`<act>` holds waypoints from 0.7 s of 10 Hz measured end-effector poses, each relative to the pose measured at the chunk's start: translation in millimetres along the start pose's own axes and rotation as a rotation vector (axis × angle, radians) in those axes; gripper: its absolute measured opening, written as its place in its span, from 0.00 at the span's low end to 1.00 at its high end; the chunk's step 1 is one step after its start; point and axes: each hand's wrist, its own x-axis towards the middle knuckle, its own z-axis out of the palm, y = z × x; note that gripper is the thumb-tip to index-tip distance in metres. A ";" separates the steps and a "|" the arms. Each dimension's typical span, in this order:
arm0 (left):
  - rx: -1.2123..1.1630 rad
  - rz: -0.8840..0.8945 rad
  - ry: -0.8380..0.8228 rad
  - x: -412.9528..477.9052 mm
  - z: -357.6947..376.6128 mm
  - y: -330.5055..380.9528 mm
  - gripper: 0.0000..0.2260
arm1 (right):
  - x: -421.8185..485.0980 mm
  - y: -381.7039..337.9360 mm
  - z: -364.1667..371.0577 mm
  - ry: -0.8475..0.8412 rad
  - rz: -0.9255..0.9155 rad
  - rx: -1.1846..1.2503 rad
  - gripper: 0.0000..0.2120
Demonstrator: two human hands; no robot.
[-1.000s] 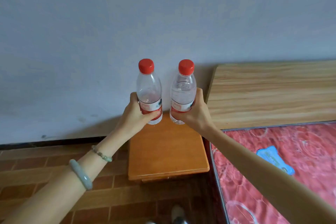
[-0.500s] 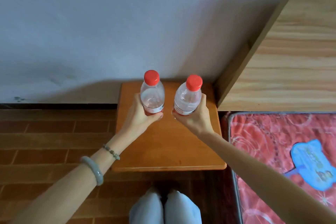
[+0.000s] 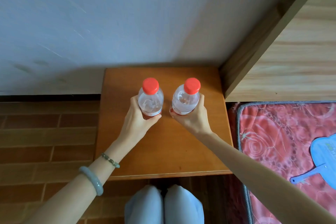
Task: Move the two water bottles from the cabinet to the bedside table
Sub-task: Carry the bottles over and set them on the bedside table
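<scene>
Two clear water bottles with red caps stand upright side by side over the orange wooden bedside table (image 3: 181, 147). My left hand (image 3: 138, 122) grips the left bottle (image 3: 150, 99) around its lower body and label. My right hand (image 3: 192, 120) grips the right bottle (image 3: 185, 99) the same way. The bottles' bases are hidden behind my fingers, so I cannot tell whether they touch the tabletop. They sit toward the back half of the table, a small gap between them.
A grey wall (image 3: 109, 24) rises right behind the table. A light wooden headboard (image 3: 291, 51) stands to the right, with a red patterned mattress (image 3: 283, 143) and a blue fan (image 3: 320, 158) on it. Brown floor tiles (image 3: 45, 142) lie left; my knees (image 3: 163, 205) are below the table's front edge.
The view has tilted down and come closer to the table. Both bottles have come down from chest height to low over the tabletop, still held in my hands.
</scene>
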 end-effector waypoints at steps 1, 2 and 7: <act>0.008 -0.004 -0.010 0.3 0.4 -1.7 0.30 | 1.5 0.2 2.6 -0.022 0.002 -0.011 0.36; 0.008 0.002 -0.013 2.6 0.4 -5.4 0.30 | 1.4 1.3 3.5 -0.031 -0.015 -0.018 0.36; 0.298 -0.033 -0.117 -26.5 -37.6 37.9 0.43 | -27.6 -42.4 -32.7 -0.235 0.032 -0.249 0.45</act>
